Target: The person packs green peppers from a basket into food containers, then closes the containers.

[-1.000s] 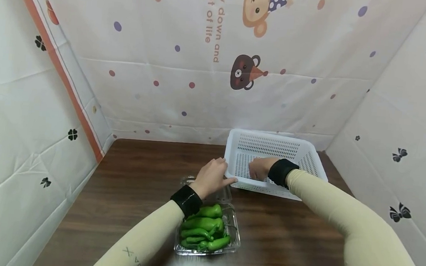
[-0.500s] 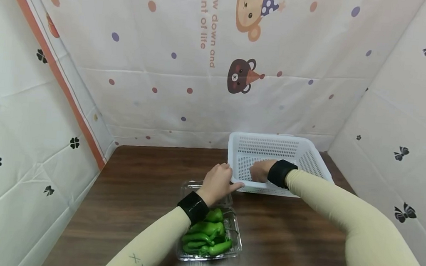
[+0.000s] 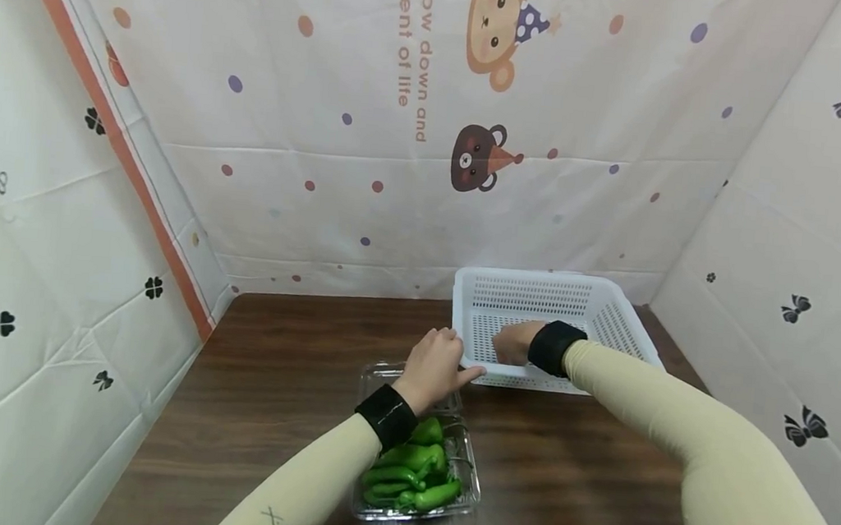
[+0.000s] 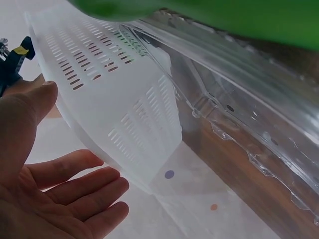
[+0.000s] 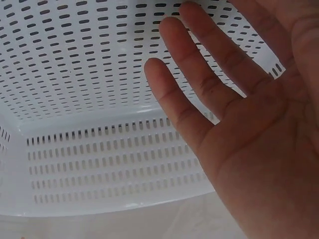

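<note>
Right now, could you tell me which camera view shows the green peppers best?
The head view: the green peppers lie whole in the clear tray. The left wrist view catches only a blurred green edge along its top; the right wrist view shows none.

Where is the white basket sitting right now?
In the head view the white basket sits at the far right of the brown table, near the back wall, just beyond the clear tray of green peppers, with the right hand inside it.

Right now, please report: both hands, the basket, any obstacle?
Left hand open at white basket near corner. Right hand open inside basket. Clear pepper tray beside it, nothing blocking.
</note>
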`<state>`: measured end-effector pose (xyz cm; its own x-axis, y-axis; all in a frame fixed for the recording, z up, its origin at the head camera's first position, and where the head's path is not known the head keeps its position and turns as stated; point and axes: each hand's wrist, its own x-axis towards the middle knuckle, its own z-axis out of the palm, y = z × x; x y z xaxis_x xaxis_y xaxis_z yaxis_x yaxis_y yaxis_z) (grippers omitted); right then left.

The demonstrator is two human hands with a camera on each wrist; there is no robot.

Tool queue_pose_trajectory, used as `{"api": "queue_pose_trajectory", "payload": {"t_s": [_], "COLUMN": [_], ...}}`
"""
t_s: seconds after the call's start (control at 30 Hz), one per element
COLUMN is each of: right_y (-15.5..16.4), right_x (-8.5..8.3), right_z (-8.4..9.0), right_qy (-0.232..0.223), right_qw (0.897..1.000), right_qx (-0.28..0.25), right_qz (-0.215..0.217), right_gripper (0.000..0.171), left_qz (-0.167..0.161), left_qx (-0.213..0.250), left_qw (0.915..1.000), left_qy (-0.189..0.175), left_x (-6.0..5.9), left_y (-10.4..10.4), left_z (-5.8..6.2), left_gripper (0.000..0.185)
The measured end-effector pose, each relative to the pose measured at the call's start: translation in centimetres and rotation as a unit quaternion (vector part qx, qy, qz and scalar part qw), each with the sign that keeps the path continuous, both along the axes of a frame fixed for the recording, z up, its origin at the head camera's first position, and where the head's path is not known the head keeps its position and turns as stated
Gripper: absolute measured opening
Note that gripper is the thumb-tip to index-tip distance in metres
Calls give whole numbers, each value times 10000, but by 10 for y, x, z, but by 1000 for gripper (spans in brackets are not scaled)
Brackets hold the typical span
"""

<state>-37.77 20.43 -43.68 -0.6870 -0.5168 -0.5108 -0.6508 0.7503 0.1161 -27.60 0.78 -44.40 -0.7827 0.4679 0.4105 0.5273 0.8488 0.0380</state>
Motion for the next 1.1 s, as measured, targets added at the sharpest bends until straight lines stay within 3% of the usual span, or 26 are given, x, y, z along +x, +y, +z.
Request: {"api": "queue_pose_trajectory", "payload": {"t_s": [0.17, 0.4, 0.6, 0.7, 0.9, 1.1], "right_y": [0, 0, 5, 9, 15, 19], "right_x": [5, 4, 2, 4, 11, 20], "right_z": [8, 9, 14, 17, 26, 38], "right_qy": [-2, 45, 18, 49, 179, 281], "right_qw": [10000, 9992, 9970, 9925, 9836, 9745], "right_qx": [15, 90, -641, -1105, -1738, -2178], "right_qz": [65, 382, 435, 524, 458, 458], "right_gripper": [16, 24, 50, 54, 29, 10], "left_qz": [28, 40, -20, -64, -89, -281], "left_qx": [13, -10, 197, 342, 563, 873], "left_qw": [10000, 10000, 9998, 9993, 9976, 9955], "left_qy": [-33, 17, -9, -138, -395, -244], "left_x": [2, 3, 4, 5, 7, 6], "left_y": [-1, -1, -6, -10, -16, -18], "left_z": [2, -1, -6, -9, -12, -10], "left_gripper": [48, 49, 45, 45, 73, 87]}}
